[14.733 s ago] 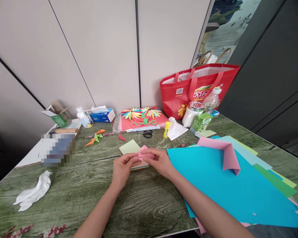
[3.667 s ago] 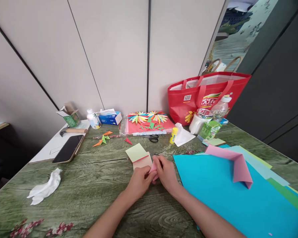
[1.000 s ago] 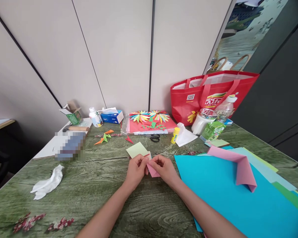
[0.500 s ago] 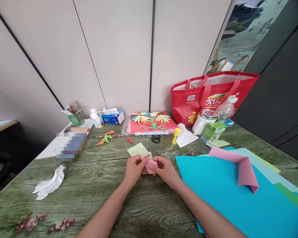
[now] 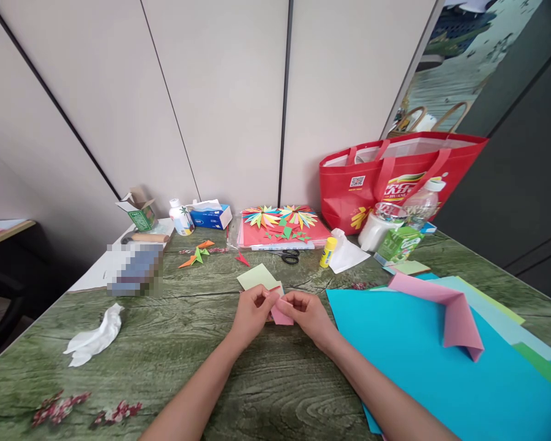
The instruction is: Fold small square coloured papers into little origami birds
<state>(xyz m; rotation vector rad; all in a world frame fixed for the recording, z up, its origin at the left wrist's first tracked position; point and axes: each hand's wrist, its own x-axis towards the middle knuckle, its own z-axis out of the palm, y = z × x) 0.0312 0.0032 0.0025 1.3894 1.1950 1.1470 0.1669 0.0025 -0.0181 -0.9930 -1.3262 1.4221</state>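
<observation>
A small pink piece of paper (image 5: 282,315) is pinched between both hands, just above the table. My left hand (image 5: 253,312) is closed on its left side, thumb and forefinger together. From the right, my right hand (image 5: 308,311) grips the paper's upper edge with thumb and forefinger. The fingers cover part of the paper, so its folds are hard to make out. Right behind the hands lie pale green paper squares (image 5: 256,277), partly hidden by the fingers.
To the right, a large blue sheet (image 5: 404,355) carries a folded pink strip (image 5: 461,318). Behind stand a yellow glue stick (image 5: 328,252), black-handled scissors (image 5: 290,256), a red bag (image 5: 349,190) and a plastic bottle (image 5: 425,202). Crumpled tissue (image 5: 95,338) lies at left.
My right fingers have moved slightly up and left along the pink paper, which now hangs lower below them. The whole view has shifted a little.
</observation>
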